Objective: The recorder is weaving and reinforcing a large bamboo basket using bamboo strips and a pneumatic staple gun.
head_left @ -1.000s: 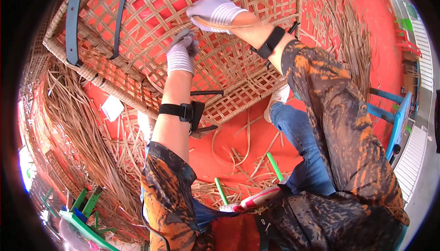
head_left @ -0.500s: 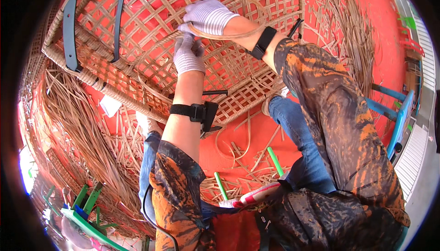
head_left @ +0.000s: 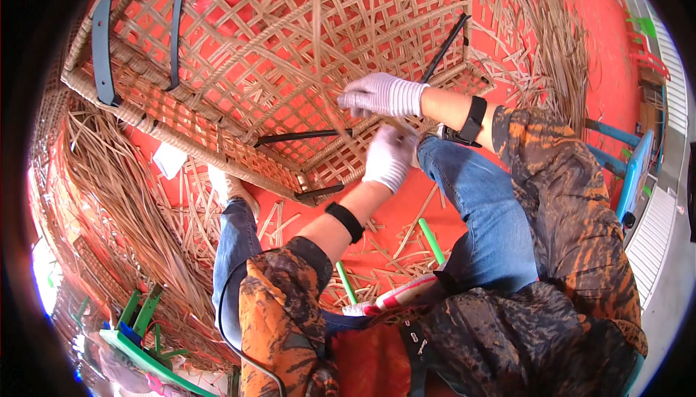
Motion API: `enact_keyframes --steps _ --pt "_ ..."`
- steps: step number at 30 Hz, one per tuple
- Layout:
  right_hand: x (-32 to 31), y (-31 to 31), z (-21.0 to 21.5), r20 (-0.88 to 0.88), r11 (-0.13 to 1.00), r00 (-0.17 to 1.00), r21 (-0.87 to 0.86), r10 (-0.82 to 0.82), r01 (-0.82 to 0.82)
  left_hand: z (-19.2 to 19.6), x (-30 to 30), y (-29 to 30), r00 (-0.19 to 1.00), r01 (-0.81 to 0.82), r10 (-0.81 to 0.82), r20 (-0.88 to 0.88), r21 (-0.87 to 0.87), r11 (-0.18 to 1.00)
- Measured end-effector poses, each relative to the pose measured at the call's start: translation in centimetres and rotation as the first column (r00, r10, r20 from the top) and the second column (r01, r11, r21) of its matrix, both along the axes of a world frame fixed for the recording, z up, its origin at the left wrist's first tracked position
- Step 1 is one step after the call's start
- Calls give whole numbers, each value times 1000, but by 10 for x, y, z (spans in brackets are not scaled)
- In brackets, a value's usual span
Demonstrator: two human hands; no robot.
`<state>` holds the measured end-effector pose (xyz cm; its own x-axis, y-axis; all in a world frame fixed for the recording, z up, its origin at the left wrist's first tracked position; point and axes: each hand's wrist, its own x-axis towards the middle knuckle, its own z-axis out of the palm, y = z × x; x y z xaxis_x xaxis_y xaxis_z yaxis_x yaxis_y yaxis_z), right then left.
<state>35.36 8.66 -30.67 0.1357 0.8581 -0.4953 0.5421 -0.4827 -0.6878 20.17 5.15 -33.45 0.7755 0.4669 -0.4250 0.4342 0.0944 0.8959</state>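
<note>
A large woven wicker basket [head_left: 272, 31] with an open lattice lies tilted before me, its rope-wrapped rim toward me. Both hands wear pale striped gloves and hover over its near right corner. My left hand [head_left: 390, 156] is closed, with a short stretch of tan wicker strip [head_left: 397, 123] showing at its top. Just above it, my right hand [head_left: 384, 95] has its fingers bent together; what they hold, if anything, is hidden. A blurred strand [head_left: 317, 31] runs down across the lattice toward the right fingers. Dark straps [head_left: 176, 31] cross the basket's left side.
Bundles of long dry strips lie on the red floor at left [head_left: 119, 179] and right [head_left: 558, 56]. Loose scraps [head_left: 395, 270] are scattered near my feet. A green stool [head_left: 141, 353] stands at lower left, a blue one [head_left: 636, 176] at right. My knees flank the basket's near side.
Both hands have moved from the basket's middle rightward and toward me, to its near corner. The long strip that looped by my right wrist is no longer there. The basket has shifted slightly left.
</note>
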Motion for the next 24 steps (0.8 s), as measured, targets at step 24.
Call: enact_keyframes --steps 24 --pt "-7 77 -40 773 813 490 -57 404 -580 -22 2 164 877 181 167 -450 634 752"
